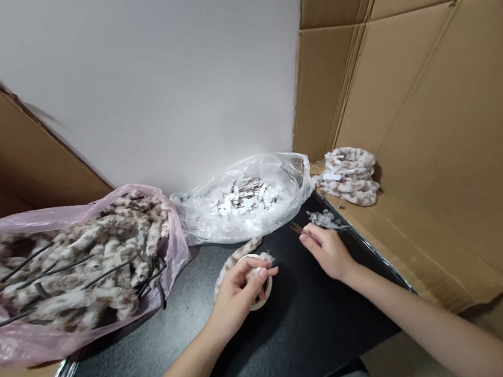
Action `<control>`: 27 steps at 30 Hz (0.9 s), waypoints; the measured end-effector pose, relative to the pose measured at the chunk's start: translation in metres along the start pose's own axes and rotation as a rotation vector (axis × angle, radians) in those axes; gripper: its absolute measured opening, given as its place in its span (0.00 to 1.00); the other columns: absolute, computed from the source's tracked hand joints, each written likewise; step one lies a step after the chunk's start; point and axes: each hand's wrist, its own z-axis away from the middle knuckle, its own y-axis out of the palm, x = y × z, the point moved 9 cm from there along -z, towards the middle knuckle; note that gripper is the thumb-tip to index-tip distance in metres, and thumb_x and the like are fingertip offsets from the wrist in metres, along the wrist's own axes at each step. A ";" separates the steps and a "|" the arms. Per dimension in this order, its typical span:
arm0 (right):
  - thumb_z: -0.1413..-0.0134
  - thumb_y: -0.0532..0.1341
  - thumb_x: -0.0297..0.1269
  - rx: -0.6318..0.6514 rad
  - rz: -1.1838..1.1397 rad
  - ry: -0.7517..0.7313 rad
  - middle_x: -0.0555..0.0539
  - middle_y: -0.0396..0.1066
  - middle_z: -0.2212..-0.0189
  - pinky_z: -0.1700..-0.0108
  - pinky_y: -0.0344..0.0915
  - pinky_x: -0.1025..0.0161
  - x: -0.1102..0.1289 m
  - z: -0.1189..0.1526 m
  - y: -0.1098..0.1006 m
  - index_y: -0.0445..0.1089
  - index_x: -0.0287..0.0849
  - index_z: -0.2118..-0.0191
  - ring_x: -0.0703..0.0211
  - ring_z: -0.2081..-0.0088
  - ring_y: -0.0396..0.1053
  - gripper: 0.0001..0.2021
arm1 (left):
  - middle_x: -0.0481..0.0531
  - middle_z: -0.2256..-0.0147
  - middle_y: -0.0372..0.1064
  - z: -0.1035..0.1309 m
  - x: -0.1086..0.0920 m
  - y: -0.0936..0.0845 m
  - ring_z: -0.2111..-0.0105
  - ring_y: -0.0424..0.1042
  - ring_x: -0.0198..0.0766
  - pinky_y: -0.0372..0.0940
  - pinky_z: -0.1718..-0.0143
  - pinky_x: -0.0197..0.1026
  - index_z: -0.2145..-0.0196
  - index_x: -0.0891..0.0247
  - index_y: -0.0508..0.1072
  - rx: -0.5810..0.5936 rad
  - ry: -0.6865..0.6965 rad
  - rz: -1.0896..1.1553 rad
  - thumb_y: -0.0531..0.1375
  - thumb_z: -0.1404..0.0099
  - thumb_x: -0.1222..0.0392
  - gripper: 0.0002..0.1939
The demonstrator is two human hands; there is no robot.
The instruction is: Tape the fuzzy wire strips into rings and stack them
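My left hand (240,289) is closed on one end of a fluffy white-and-brown strip (237,256), with a tuft of fluff (266,258) showing by the fingertips. The strip's other part curves up and away behind the hand. Beneath the fingers a white ring (267,292), like a roll of tape, lies on the dark table and is partly hidden. My right hand (329,249) is closed around a slim brown pointed tool (299,229), which looks like tweezers or small snips. Its tip points left, beside a small heap of loose grey fluff (326,220).
A pink plastic bag (177,233) at left holds many fluffy strips and dark cords. A clear bag (202,230) at the back contains small white pieces. Stacked fluffy loops (351,177) stand at the right on cardboard. Cardboard walls (453,129) flank the dark table (131,371).
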 end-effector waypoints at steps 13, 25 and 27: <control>0.42 0.51 0.53 -0.140 0.688 0.063 0.40 0.71 0.68 0.64 0.62 0.57 -0.116 0.027 -0.120 0.70 0.41 0.67 0.49 0.64 0.67 0.20 | 0.59 0.59 0.75 0.000 -0.014 0.010 0.85 0.63 0.24 0.57 0.80 0.31 0.52 0.60 0.58 0.148 -0.005 0.261 0.62 0.40 0.51 0.23; 0.47 0.56 0.52 -0.226 0.291 0.102 0.37 0.70 0.59 0.54 0.61 0.47 -0.049 0.022 -0.093 0.74 0.43 0.62 0.41 0.54 0.65 0.19 | 0.53 0.65 0.73 -0.001 -0.127 -0.053 0.77 0.69 0.32 0.65 0.76 0.34 0.57 0.66 0.67 -0.036 0.222 0.256 0.58 0.41 0.64 0.13; 0.45 0.55 0.53 0.134 -0.237 0.139 0.40 0.72 0.61 0.56 0.65 0.52 0.005 0.023 -0.025 0.73 0.44 0.62 0.47 0.58 0.69 0.19 | 0.49 0.71 0.70 -0.003 -0.155 -0.047 0.79 0.66 0.30 0.64 0.76 0.33 0.59 0.66 0.68 -0.050 0.276 0.301 0.56 0.43 0.68 0.12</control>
